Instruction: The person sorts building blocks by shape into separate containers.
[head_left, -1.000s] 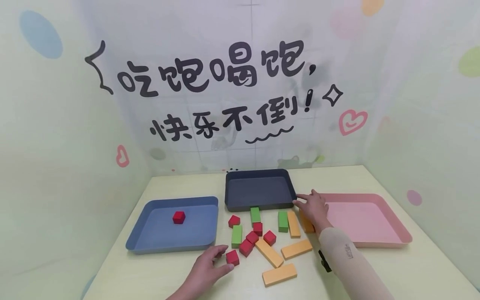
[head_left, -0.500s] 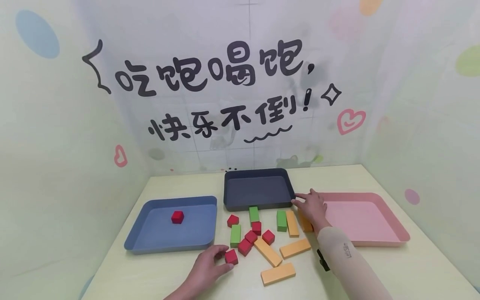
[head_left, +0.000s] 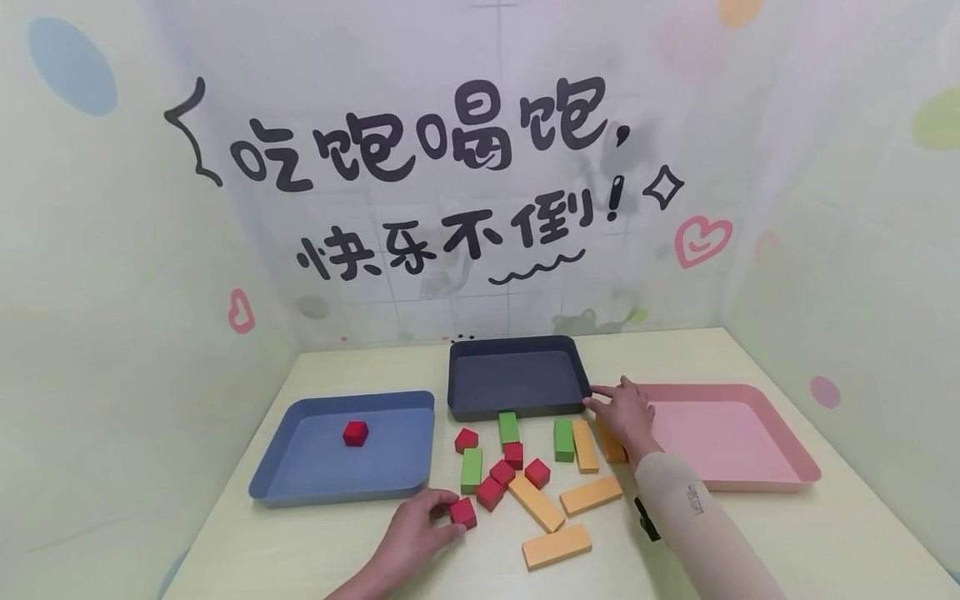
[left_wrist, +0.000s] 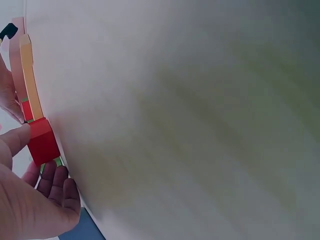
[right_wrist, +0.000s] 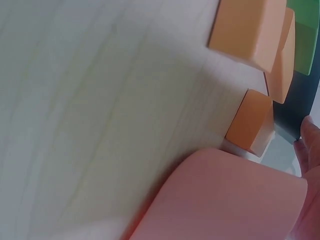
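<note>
My left hand (head_left: 414,532) is at a red cube (head_left: 463,512) near the front of the table, thumb on its near side and index finger on its far side, pinching it. In the left wrist view the thumb lies against that red cube (left_wrist: 43,141), the other fingers (left_wrist: 59,186) loosely bent below. My right hand (head_left: 628,417) reaches over an orange block (head_left: 611,442), fingertips at the right front corner of the dark tray (head_left: 517,414). The right wrist view shows those fingertips (right_wrist: 306,127) against the tray's edge, fingers fairly straight; the orange block (right_wrist: 250,120) stands apart from them.
A blue tray (head_left: 300,483) with one red cube (head_left: 356,433) stands left, a pink tray (head_left: 750,433) right. Between them lie several red cubes (head_left: 491,492), green blocks (head_left: 472,471) and orange blocks (head_left: 557,547). A printed cloth wall (head_left: 375,317) rises behind.
My left thumb and index finger have drawn closer in on the red cube. The right hand stays at the dark tray's corner. The head view has shifted slightly.
</note>
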